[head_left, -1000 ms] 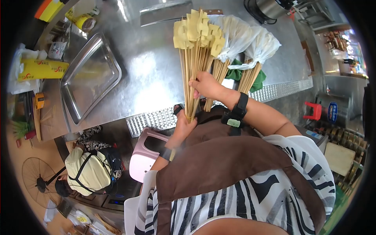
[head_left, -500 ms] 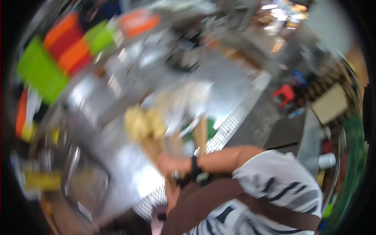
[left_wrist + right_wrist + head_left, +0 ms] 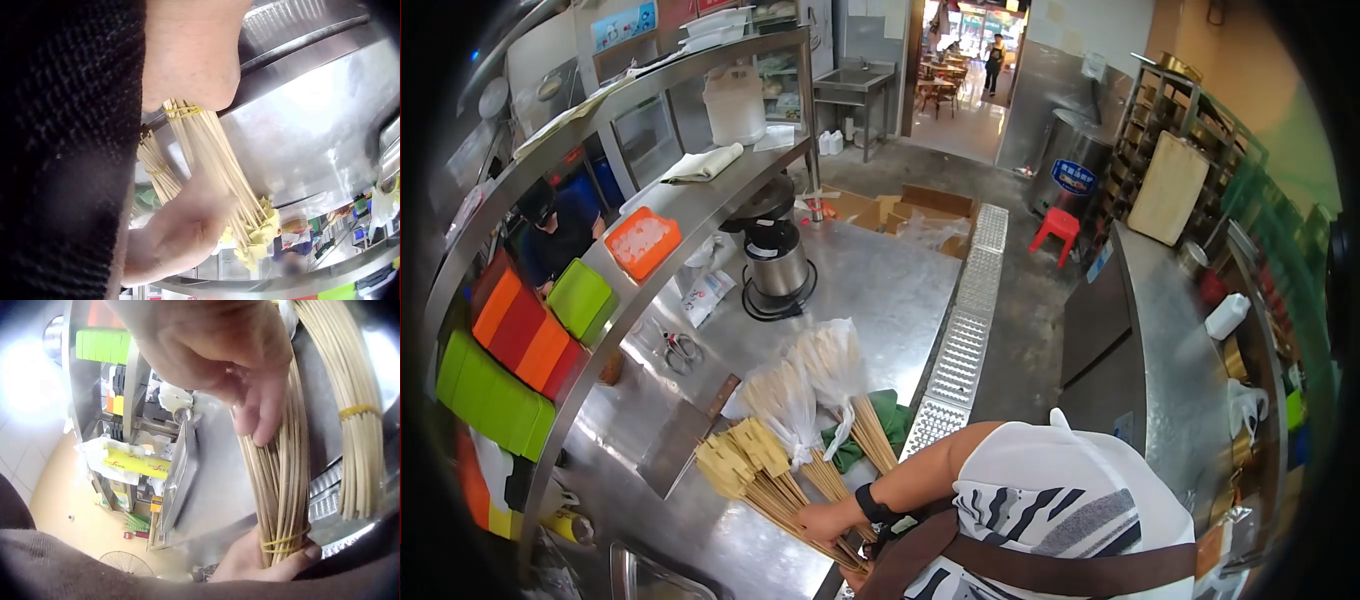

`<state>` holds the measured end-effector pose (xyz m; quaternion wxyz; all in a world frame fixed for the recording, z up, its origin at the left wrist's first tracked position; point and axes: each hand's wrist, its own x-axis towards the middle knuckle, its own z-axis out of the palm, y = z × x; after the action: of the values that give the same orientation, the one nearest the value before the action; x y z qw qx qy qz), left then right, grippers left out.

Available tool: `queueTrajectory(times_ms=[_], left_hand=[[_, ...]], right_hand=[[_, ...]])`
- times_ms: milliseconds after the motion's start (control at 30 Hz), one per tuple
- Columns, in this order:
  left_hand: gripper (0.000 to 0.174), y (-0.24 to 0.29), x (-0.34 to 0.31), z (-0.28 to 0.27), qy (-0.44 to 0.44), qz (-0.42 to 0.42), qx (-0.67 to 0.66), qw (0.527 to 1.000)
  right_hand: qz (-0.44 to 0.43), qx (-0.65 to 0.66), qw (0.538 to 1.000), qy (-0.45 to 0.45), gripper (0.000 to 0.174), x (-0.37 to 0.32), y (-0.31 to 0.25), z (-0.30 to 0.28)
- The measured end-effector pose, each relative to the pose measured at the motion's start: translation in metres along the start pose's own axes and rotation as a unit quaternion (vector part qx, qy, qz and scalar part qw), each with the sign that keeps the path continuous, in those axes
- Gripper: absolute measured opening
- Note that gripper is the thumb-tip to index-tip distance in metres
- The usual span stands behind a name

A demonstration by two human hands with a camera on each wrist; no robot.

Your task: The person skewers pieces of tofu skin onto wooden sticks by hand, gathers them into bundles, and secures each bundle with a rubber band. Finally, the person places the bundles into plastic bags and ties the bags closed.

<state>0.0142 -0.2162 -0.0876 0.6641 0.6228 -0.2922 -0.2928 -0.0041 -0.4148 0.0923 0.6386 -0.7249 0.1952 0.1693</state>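
A bundle of thin wooden skewers [image 3: 788, 505] carries folded flat yellow food pieces [image 3: 740, 455] on its far ends. My right hand [image 3: 825, 520] grips it around the middle of the sticks, with fingertips on the skewers [image 3: 284, 481] in the right wrist view. Lower down, my left hand [image 3: 250, 559] holds the bare ends, beside a yellow rubber band [image 3: 284, 542] wound round them. Two more skewer bundles, their tops in clear plastic bags [image 3: 828, 355], lie alongside on the steel table, near a green cloth [image 3: 890, 415].
A cleaver [image 3: 685, 440] lies beyond the bundles on the table [image 3: 890, 285]. Farther back stand a steel pot-like appliance [image 3: 775, 265] and scissors [image 3: 683, 350]. A metal tray [image 3: 635, 575] is at lower left. Colored bins [image 3: 500, 395] line the left shelf; a red stool [image 3: 1055, 235] stands across the aisle.
The head view has swung up and to the right, with blur midway, bringing the aisle and doorway into sight. Both hands still hold the same skewer bundle.
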Motion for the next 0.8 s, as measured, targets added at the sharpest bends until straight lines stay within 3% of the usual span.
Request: queueTrajectory(times_ms=[233,300,333,400,533,633,733,800], left_hand=[[0.055,0.007,0.004,-0.003,-0.029,0.038,0.083,0.995],[0.055,0.011,0.006,-0.004,-0.038,0.05,0.108,0.992],[0.055,0.014,0.007,-0.005,-0.043,0.055,0.122,0.99],[0.054,0.019,0.012,-0.005,-0.051,0.068,0.148,0.985],[0.054,0.031,0.023,-0.003,-0.069,0.093,0.201,0.973],[0.053,0.041,0.029,0.003,-0.086,0.109,0.238,0.961],[0.052,0.054,0.036,0.009,-0.094,0.124,0.278,0.948],[0.052,0.062,0.008,0.007,-0.074,0.105,0.309,0.942]], right_hand=[[0.011,0.045,0.999,0.017,0.016,0.004,0.001,-0.001],[-0.069,-0.134,0.988,-0.04,0.017,0.009,0.001,-0.005],[-0.072,-0.132,0.988,-0.04,0.017,0.007,-0.002,-0.003],[0.023,0.008,0.999,-0.021,0.018,-0.002,-0.009,-0.006],[0.021,-0.026,0.998,-0.049,0.022,-0.002,-0.014,-0.006],[0.007,-0.003,1.0,-0.003,0.032,0.003,-0.004,-0.001],[-0.037,-0.088,0.995,-0.043,0.032,-0.008,-0.02,-0.007],[-0.133,-0.251,0.958,0.034,0.034,-0.037,-0.049,-0.007]])
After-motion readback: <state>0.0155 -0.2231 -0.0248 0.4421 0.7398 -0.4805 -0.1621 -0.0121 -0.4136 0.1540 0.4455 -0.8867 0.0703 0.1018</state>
